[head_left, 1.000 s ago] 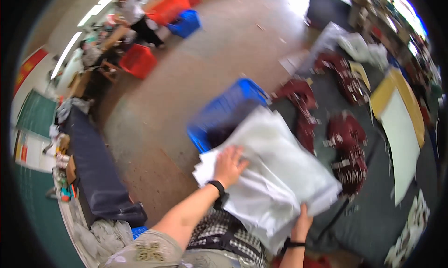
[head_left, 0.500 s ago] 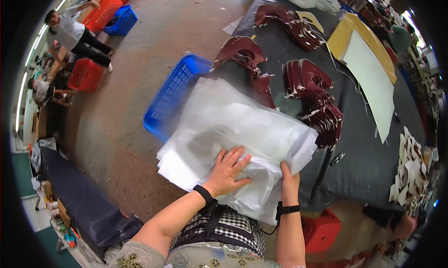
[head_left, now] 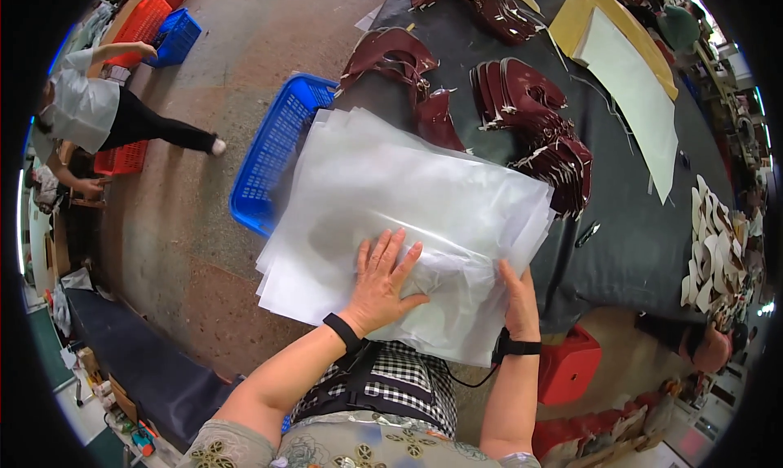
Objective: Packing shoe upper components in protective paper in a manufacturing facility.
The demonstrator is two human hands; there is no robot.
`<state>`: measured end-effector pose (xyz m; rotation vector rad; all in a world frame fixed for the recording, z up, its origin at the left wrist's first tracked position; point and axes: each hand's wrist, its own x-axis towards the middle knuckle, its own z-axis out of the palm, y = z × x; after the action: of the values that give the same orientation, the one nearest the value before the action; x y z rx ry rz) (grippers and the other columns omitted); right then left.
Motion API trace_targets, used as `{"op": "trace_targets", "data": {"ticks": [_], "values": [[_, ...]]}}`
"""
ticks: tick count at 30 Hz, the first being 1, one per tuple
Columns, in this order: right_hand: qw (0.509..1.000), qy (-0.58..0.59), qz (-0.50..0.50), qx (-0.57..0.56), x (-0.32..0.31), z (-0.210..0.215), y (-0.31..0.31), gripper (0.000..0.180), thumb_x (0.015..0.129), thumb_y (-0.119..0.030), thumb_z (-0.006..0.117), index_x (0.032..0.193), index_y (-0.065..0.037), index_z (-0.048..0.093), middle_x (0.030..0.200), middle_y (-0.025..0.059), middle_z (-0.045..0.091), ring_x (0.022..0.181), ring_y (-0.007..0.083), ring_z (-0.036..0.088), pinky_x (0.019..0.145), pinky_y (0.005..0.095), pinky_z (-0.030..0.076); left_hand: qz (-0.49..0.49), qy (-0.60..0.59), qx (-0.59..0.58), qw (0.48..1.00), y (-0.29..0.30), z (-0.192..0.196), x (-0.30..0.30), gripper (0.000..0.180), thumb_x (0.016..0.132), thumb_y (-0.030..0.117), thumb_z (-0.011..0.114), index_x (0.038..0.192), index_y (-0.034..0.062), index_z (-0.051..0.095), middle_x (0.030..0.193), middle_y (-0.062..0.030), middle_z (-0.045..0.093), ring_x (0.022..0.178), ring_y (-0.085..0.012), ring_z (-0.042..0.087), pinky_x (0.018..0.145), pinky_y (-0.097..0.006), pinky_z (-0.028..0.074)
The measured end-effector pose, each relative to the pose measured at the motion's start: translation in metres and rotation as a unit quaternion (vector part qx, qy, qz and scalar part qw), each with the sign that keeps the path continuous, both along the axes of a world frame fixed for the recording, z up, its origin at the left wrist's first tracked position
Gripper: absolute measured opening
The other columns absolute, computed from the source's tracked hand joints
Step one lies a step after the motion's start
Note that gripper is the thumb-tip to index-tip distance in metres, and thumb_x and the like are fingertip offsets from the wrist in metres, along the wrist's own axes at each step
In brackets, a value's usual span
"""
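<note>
A stack of thin, translucent white sheets (head_left: pixel 424 178) spreads out in front of me, partly over the dark table and partly over a blue plastic basket (head_left: pixel 273 162). My left hand (head_left: pixel 382 282) lies flat on top of the stack, fingers spread. At the stack's right edge my right hand (head_left: pixel 520 305) grips the sheets, thumb on top, the other fingers partly hidden. Creases run through the sheets between my two hands. Just beyond the stack lie dark red curved pieces (head_left: pixel 518 97) with pale frayed edges, some in layered piles.
The dark-covered table (head_left: pixel 628 260) extends to the right, bearing a pale sheet on yellow material (head_left: pixel 632 85) and several cream cut pieces (head_left: pixel 714 244). A red stool (head_left: pixel 568 366) stands at its near edge. At far left a person (head_left: pixel 90 109) strides near red and blue baskets.
The near part of the sheets lies flatter, with fewer folds between my hands. My left hand remains spread on top. My view has shifted, and the person at far left has taken a stride.
</note>
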<state>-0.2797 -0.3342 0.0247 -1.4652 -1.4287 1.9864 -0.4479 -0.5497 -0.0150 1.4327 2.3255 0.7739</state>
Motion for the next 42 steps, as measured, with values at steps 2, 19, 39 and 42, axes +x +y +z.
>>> {"op": "trace_targets", "data": {"ticks": [2, 19, 39, 42], "values": [[0.999, 0.003, -0.031, -0.010, 0.003, 0.001, 0.003, 0.062, 0.096, -0.023, 0.070, 0.147, 0.005, 0.050, 0.141, 0.0120, 0.060, 0.126, 0.0216, 0.056, 0.108, 0.0324, 0.042, -0.007, -0.001, -0.006, 1.000, -0.005, 0.002, 0.004, 0.105, 0.076, 0.050, 0.086, 0.161, 0.0175, 0.034, 0.169, -0.0181, 0.020, 0.157, -0.0381, 0.015, 0.123, -0.063, 0.010], [0.976, -0.034, -0.043, 0.213, 0.044, -0.011, 0.029, 0.053, 0.091, -0.004, 0.068, 0.142, 0.000, 0.053, 0.131, 0.0081, 0.062, 0.115, 0.0200, 0.059, 0.104, 0.0345, 0.043, 0.003, 0.011, -0.067, 0.998, 0.001, 0.017, 0.039, 0.108, 0.068, 0.053, 0.089, 0.161, 0.0306, 0.038, 0.170, -0.0152, 0.019, 0.157, -0.0379, 0.015, 0.121, -0.068, 0.010], [0.714, 0.056, 0.481, 0.506, -0.011, -0.034, 0.023, 0.084, 0.087, -0.044, 0.077, 0.154, -0.007, 0.044, 0.159, 0.0158, 0.042, 0.148, 0.0388, 0.038, 0.120, 0.0561, 0.026, 0.120, -0.033, 0.023, 0.992, 0.006, 0.008, 0.044, 0.068, 0.062, 0.028, 0.094, 0.125, 0.0179, 0.070, 0.138, -0.0133, 0.061, 0.131, -0.0383, 0.051, 0.111, -0.054, 0.036], [0.718, 0.063, 0.476, 0.503, -0.003, -0.040, 0.025, 0.088, 0.086, -0.047, 0.078, 0.155, -0.007, 0.042, 0.160, 0.0178, 0.040, 0.149, 0.0385, 0.036, 0.121, 0.0590, 0.019, 0.106, -0.025, 0.039, 0.993, 0.006, 0.014, 0.041, 0.065, 0.066, 0.025, 0.092, 0.126, 0.0161, 0.069, 0.134, -0.0136, 0.063, 0.125, -0.0369, 0.057, 0.107, -0.052, 0.042]]}}
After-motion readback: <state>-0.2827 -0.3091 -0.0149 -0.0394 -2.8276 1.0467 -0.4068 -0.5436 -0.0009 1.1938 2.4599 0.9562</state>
